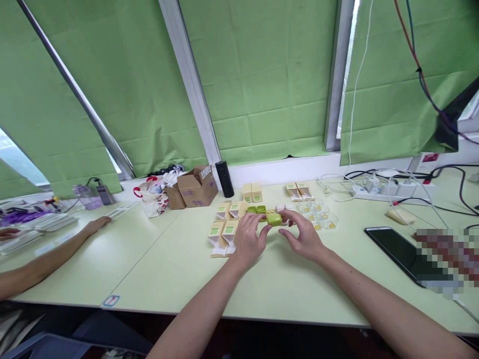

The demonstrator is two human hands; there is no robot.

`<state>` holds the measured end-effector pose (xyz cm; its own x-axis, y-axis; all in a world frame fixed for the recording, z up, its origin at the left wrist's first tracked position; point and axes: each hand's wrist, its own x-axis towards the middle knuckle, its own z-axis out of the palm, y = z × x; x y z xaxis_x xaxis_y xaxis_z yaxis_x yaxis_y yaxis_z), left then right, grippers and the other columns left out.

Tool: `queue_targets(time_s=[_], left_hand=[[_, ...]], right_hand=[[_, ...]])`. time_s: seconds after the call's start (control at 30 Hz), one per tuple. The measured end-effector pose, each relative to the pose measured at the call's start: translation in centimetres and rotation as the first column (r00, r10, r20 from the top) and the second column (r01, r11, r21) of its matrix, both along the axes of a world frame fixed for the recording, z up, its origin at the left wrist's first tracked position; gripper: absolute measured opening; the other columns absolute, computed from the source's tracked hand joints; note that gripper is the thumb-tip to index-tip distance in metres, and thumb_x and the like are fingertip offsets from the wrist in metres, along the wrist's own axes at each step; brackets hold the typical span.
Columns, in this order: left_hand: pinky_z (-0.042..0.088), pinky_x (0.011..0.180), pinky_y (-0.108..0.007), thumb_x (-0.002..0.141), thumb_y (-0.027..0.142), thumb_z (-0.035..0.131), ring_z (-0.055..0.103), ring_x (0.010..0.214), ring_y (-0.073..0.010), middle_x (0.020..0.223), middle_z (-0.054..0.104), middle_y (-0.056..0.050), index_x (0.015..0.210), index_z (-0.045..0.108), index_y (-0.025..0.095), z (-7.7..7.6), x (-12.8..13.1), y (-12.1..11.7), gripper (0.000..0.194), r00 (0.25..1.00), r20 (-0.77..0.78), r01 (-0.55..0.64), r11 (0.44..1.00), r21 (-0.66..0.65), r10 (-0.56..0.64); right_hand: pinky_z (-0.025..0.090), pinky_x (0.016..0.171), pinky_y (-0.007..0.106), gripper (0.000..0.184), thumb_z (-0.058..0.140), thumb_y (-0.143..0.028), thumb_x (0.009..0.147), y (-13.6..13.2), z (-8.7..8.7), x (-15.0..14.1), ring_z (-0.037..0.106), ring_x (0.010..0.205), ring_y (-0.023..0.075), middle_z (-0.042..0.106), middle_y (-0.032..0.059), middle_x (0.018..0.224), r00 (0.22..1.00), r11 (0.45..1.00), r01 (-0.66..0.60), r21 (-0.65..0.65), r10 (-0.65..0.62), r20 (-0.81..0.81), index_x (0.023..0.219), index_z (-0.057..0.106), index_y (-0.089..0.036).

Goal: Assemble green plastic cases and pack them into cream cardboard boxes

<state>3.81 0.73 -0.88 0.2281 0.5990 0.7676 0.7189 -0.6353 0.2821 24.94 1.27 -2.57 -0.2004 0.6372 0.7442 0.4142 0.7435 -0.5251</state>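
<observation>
A small glossy green case [274,220] is held just above the table, between my two hands. My left hand [250,235] grips its left side, thumb below and fingers above. At its right edge are the curled fingers of my right hand [302,234], the thumb lower down. Behind my left hand sit more green cases [256,209]. Open cream cartons [223,234] with green panels lie to the left. On the right is a clear plastic tray [318,214] with small yellow items in its cups. What lies directly behind my fingers is partly hidden.
Closed cream boxes [252,192] and more open cartons [299,191] stand farther back. A black cylinder [224,178] rises beside a cardboard box [198,187]. Rightward lie a phone [404,252] and a power strip [392,192] with cables. Another person's arm [56,254] rests at far left.
</observation>
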Motion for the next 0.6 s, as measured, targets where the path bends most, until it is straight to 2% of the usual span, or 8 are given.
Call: queue_targets(time_s=[0.17, 0.43, 0.5, 0.6], left_hand=[[0.055, 0.095, -0.044, 0.104, 0.037, 0.062, 0.068, 0.106, -0.0267, 0.108, 0.077, -0.009, 0.115, 0.070, 0.022, -0.01, -0.03, 0.00, 0.020, 1.000, 0.015, -0.003, 0.999, -0.043, 0.003], [0.053, 0.095, -0.041, 0.106, 0.041, 0.058, 0.068, 0.106, -0.0255, 0.107, 0.075, -0.009, 0.111, 0.071, 0.022, 0.00, 0.11, -0.26, 0.024, 0.999, 0.036, 0.000, 0.993, -0.115, 0.004], [0.053, 0.093, -0.040, 0.106, 0.040, 0.057, 0.068, 0.104, -0.0247, 0.105, 0.075, -0.009, 0.109, 0.071, 0.021, -0.01, 0.16, -0.27, 0.024, 0.999, 0.047, 0.014, 0.993, -0.116, -0.009], [0.052, 0.092, -0.040, 0.107, 0.039, 0.055, 0.067, 0.101, -0.0243, 0.103, 0.075, -0.009, 0.105, 0.071, 0.020, -0.05, 0.19, -0.21, 0.025, 0.998, 0.060, 0.030, 0.992, -0.124, -0.023]], right_hand=[[0.059, 0.081, 0.041, 0.040, 0.062, -0.026, 0.096, 0.34, -0.24, 0.01, 0.069, 0.092, 0.0240, 0.073, 0.0099, 0.116, 1.000, 1.000, -0.003, -0.010, 0.003, -0.002, 0.136, 0.058, -0.025], [0.059, 0.078, 0.040, 0.034, 0.063, -0.027, 0.098, 0.57, -0.17, -0.11, 0.067, 0.088, 0.0235, 0.073, 0.0083, 0.106, 1.000, 1.000, 0.021, -0.006, -0.021, 0.007, 0.131, 0.060, -0.024], [0.059, 0.078, 0.039, 0.036, 0.063, -0.026, 0.098, 0.60, -0.10, -0.11, 0.067, 0.090, 0.0236, 0.071, 0.0083, 0.109, 1.000, 1.000, 0.017, -0.001, -0.017, 0.012, 0.134, 0.059, -0.025], [0.060, 0.080, 0.040, 0.040, 0.064, -0.026, 0.097, 0.65, -0.03, -0.16, 0.068, 0.098, 0.0249, 0.068, 0.0105, 0.123, 0.999, 1.000, -0.028, 0.013, 0.028, -0.020, 0.137, 0.057, -0.027]])
